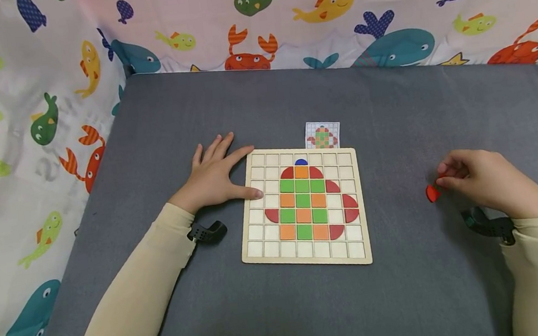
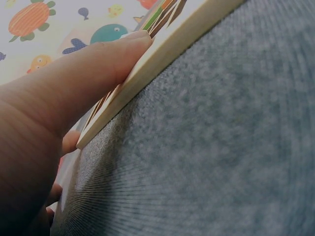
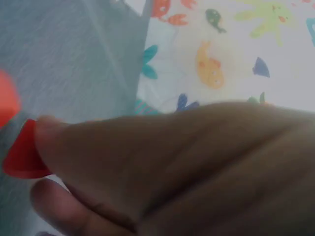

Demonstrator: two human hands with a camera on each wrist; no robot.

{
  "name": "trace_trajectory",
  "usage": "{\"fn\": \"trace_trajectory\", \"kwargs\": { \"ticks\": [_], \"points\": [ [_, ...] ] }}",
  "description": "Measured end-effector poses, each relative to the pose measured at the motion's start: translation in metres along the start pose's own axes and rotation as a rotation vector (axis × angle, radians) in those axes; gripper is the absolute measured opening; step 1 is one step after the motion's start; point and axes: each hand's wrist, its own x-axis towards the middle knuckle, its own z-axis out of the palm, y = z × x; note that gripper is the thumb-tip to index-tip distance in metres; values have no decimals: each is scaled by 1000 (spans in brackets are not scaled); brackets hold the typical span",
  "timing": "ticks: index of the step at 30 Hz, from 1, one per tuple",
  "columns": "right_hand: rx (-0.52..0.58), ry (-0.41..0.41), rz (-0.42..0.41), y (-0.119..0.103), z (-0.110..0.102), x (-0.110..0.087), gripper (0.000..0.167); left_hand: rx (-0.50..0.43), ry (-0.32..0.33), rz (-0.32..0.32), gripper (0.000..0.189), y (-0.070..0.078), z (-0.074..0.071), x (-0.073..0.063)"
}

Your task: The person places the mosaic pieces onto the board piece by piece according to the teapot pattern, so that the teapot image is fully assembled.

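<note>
My left hand (image 1: pixel 212 178) lies with spread fingers at the left side of a square wooden grid board (image 1: pixel 308 262). Its thumb (image 2: pixel 113 59) presses on the board's rim, and another fingertip touches the upper left corner. Green, orange, red and blue pieces fill part of the grid in a turtle-like pattern. Well to the right of the board, my right hand (image 1: pixel 487 180) pinches a small red piece (image 3: pixel 27 157) between thumb and finger; the fingers partly hide it. Close to those fingertips is another red piece (image 1: pixel 432 193), blurred in the right wrist view.
A small printed pattern card (image 1: pixel 322 130) lies against the board's far edge, partly under or behind it. The grey table (image 1: pixel 406 297) is bordered at the back and left by a white curtain (image 1: pixel 199 8) printed with sea animals.
</note>
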Motion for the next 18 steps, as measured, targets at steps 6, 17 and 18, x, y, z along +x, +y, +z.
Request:
{"fn": "trace_trajectory", "kwargs": {
  "ticks": [6, 17, 18],
  "points": [
    [53, 21, 5, -24, -1, 10, 14, -4, 0, -4, 113, 1, 0, 0],
    [90, 1, -61, -72, 13, 38, 13, -8, -2, -9, 112, 2, -1, 1],
    [95, -7, -65, -78, 14, 39, 13, -7, -1, -9, 112, 2, -1, 0]
  ]
}}
